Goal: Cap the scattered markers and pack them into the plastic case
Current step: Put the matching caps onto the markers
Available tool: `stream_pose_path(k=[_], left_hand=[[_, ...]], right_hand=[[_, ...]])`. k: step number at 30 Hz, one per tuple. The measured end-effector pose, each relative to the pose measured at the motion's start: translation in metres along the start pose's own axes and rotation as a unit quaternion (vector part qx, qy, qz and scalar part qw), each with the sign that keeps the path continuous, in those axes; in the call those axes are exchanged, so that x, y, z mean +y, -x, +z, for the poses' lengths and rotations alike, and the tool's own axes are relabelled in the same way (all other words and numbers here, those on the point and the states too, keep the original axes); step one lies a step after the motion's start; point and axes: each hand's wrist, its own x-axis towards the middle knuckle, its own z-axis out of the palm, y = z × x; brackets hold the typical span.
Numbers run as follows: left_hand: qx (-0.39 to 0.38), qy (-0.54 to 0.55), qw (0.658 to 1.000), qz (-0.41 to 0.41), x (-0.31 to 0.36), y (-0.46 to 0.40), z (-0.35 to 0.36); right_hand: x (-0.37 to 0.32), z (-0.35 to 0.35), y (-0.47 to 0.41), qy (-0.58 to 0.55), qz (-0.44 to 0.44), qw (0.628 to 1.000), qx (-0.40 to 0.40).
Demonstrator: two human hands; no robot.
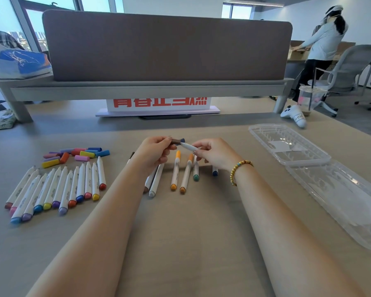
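One head-worn wide-angle view looks forward and down over the bench (191,221) from its near edge. Both forearms run up from the bottom of the frame, close to the lens. The far edge meets a divider (167,48), with office room beyond at right.

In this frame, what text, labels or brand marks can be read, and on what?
"HOH", roughly: handwritten label on the white controller, small and uncertain.
Large red characters: white sign under the shelf, tops cut off, not readable.
Dark print on the marker barrels: too small and blurred to read.
White script on the blue bag: not legible.
Clear case: no readable text.
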Motion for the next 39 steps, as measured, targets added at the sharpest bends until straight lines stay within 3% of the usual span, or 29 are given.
stream_pose_path(k=[7, 20, 24, 27, 33, 39], left_hand=[[0.049, -0.201, 0.977, 0.062, 0.0, -0.009, -0.002], [0.049, -0.199, 0.971, 0.125, -0.001, -0.015, 0.013], [0.121, -0.234, 0.956, 0.126, -0.009, -0.021, 0.001], [0.163, -0.269, 0.942, 0.118, -0.016, -0.021, -0.011], [0.091, -0.369, 0.917, 0.118, -0.016, -0.016, 0.0], [0.1, -0.407, 0.901, 0.11, -0.016, -0.016, -0.004]], right_hand=[[-0.003, 0.002, 0.0, 0.006, -0.015, 1.0, 0.015], [-0.006, 0.002, -0.003, -0.044, 0.002, 0.998, 0.055], [-0.002, -0.006, -0.006, 0.009, 0.079, 0.993, 0.092], [0.003, -0.009, -0.007, 0.097, 0.162, 0.981, 0.048], [0.002, 0.0, -0.002, 0.219, 0.18, 0.959, 0.012], [0.013, -0.012, -0.001, 0.11, 0.185, 0.973, 0.078]])
